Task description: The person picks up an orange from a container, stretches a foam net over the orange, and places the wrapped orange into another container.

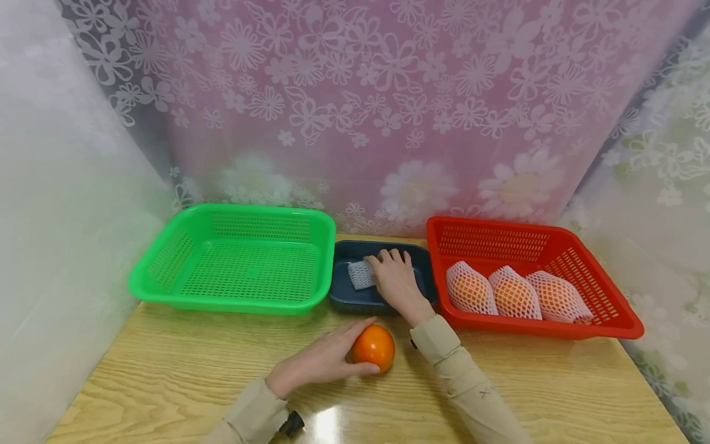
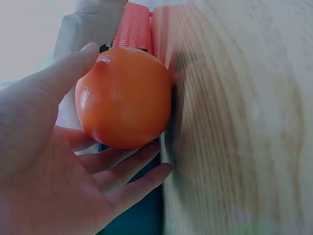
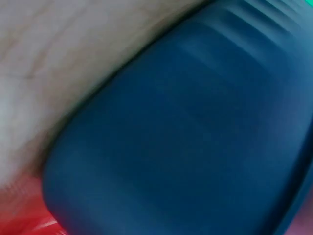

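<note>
On the table, an orange [image 1: 374, 349] sits in the grip of my left hand [image 1: 324, 357]. The left wrist view shows the thumb over one side of the orange [image 2: 124, 98] and the bent fingers [image 2: 122, 171] around the other. My right hand [image 1: 395, 280] reaches down into the dark blue tray [image 1: 355, 302], its thumb right at the edge of a white foam net sleeve [image 1: 361, 275]. The hand covers part of that sleeve, so I cannot tell whether the fingers pinch it. The blue tray's outer wall [image 3: 171, 132] fills most of the right wrist view.
Left of the blue tray stands a green basket [image 1: 244, 305] with a bare slotted bottom. To its right, a red basket [image 1: 532, 327] holds three oranges in white net sleeves [image 1: 514, 293]. A floral curtain [image 1: 360, 123] hangs behind the wooden table [image 1: 183, 364].
</note>
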The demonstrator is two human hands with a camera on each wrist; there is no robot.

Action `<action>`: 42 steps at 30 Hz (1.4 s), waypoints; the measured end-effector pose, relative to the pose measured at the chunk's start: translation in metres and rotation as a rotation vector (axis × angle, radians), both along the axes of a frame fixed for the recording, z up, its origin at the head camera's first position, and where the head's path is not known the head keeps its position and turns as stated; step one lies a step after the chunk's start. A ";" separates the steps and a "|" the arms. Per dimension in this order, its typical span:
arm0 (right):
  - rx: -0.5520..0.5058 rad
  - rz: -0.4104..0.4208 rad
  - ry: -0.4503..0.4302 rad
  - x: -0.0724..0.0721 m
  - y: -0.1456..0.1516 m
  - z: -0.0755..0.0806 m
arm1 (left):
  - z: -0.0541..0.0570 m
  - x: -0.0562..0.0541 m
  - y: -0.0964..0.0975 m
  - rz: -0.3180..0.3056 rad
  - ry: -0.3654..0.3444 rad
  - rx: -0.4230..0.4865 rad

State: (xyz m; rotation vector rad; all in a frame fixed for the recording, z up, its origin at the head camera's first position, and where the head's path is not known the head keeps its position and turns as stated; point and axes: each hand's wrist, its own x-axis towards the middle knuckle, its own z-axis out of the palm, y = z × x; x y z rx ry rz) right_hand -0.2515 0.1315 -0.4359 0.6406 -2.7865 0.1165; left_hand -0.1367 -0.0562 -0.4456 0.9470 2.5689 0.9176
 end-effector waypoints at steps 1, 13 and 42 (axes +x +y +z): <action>0.006 -0.018 0.000 0.000 0.000 0.000 | 0.000 0.000 0.000 0.007 -0.005 -0.004; -0.276 -0.170 0.139 0.031 -0.002 0.030 | 0.008 -0.004 -0.005 0.111 0.040 0.177; -0.950 0.199 -0.200 0.110 0.007 0.037 | 0.025 -0.014 -0.008 0.528 -0.696 1.198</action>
